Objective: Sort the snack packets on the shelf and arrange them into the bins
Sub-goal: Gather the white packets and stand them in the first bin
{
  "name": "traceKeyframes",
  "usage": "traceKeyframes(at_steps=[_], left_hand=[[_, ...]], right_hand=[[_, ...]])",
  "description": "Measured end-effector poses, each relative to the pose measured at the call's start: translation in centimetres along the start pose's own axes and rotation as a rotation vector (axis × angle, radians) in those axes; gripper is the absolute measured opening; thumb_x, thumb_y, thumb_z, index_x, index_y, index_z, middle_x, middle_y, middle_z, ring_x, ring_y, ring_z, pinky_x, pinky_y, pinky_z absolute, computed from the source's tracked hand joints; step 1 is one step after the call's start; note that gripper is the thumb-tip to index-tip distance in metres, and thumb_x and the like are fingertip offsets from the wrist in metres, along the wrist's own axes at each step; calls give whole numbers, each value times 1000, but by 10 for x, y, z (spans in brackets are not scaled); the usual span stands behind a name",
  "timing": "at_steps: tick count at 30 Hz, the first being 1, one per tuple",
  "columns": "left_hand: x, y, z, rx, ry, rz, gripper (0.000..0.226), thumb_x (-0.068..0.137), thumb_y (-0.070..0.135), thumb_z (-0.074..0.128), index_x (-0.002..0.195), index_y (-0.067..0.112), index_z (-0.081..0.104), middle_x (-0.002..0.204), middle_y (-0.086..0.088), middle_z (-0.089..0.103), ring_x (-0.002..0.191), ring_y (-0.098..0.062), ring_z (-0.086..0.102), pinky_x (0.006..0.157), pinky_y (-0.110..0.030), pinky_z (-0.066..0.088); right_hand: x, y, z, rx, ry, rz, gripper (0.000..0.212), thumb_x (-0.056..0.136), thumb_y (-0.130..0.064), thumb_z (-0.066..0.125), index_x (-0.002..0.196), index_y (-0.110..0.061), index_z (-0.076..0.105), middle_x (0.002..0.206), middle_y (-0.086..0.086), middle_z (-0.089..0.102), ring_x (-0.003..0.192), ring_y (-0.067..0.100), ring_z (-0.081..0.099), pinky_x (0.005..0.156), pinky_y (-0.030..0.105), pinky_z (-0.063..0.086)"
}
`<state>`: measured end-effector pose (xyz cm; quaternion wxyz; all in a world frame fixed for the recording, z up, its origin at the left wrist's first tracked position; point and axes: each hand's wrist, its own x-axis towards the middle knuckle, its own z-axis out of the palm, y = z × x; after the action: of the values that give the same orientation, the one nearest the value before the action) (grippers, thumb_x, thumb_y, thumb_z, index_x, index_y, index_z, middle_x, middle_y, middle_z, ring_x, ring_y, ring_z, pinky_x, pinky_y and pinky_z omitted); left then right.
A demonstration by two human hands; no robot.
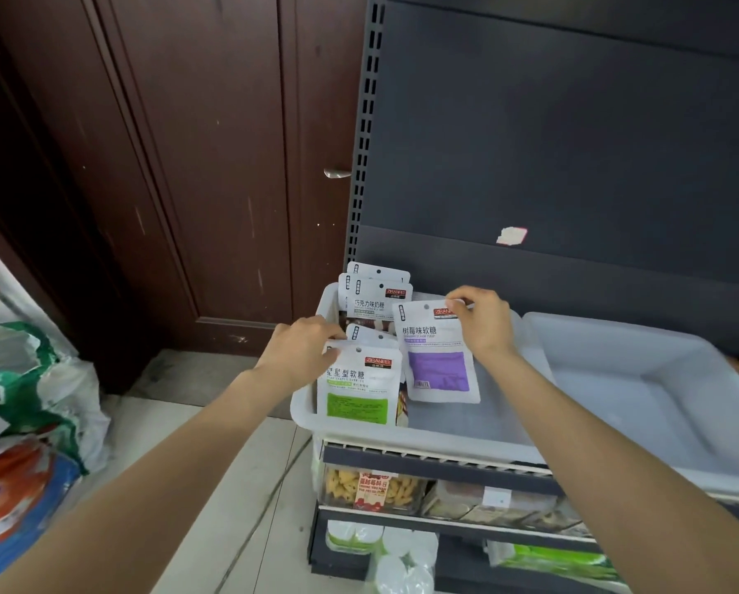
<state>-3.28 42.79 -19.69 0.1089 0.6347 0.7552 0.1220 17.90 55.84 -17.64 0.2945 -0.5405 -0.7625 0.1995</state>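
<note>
Head view shows the right hand pinching the top edge of the purple-label packet, held upright, long axis vertical, over the left white bin. Left hand grips the green-label packet standing at that bin's front-left; the right bin lies to the right, nearer the right hand

The left hand is gripping the top of a green packet standing in the left bin, while the right hand is pinching the top corner of a purple packet (tilted slightly) beside it; another bin is sitting alongside.
</note>
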Motion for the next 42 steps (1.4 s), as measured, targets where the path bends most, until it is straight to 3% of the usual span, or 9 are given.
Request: traceKeyframes(at_steps=[5,10,16,20,23,27,35,38,42], left_hand=[[18,29,5,76,-62,65,50,87,51,56,132,31,47,131,7,52,120,-17,48,101,-38,29],[50,57,12,6,-38,50,53,91,55,44,138,29,42,139,2,48,128,-20,42,106,-39,28],[102,67,34,114,-75,-29,80,90,58,47,151,34,2,160,4,-8,147,-20,-5,117,-43,3],[126,61,51,165,-113,-100,88,87,59,50,149,37,-9,157,2,-23,145,-23,-19,116,-47,-5],[131,62,56,181,-105,-100,87,86,57,52,150,37,-3,158,1,-19,145,-24,-16,116,-48,-3],[134,62,57,153,-82,-104,85,86,54,55,150,37,2,159,2,-14,146,-24,-13,117,-47,0],[126,72,38,77,-8,-112,61,91,36,55,145,27,28,154,-4,25,142,-25,23,113,-41,21],[116,81,21,94,83,-51,43,93,28,50,135,20,44,132,-6,51,122,-25,46,99,-38,36],[90,96,9,8,153,52,34,94,23,46,127,19,52,119,-4,60,108,-26,57,88,-35,43]], right_hand=[[16,25,0,-138,-23,109,18,94,-10,52,91,-14,70,96,5,70,90,25,62,68,26,41],[37,51,-2,-192,-1,159,24,96,-8,45,100,-13,68,104,10,67,93,29,60,72,30,43],[64,71,2,-142,22,159,23,95,-1,43,100,-3,65,106,17,64,95,30,59,70,28,40],[73,78,9,-128,39,137,18,94,1,44,101,0,60,106,17,58,94,28,57,67,23,34],[77,82,17,-115,11,119,13,94,-1,46,97,-1,58,102,12,55,89,21,54,60,20,33],[81,85,27,-172,-24,106,10,95,-8,50,102,-8,57,109,12,57,99,27,57,66,28,38],[74,77,20,-197,-90,100,44,92,-14,59,134,-17,47,138,7,43,127,24,42,93,35,44],[65,64,12,-153,-110,40,37,92,-14,57,129,-16,52,133,6,47,123,23,45,93,31,41],[35,49,-6,-118,-95,-83,25,91,-12,58,116,-12,61,116,5,59,101,22,58,81,25,43]])
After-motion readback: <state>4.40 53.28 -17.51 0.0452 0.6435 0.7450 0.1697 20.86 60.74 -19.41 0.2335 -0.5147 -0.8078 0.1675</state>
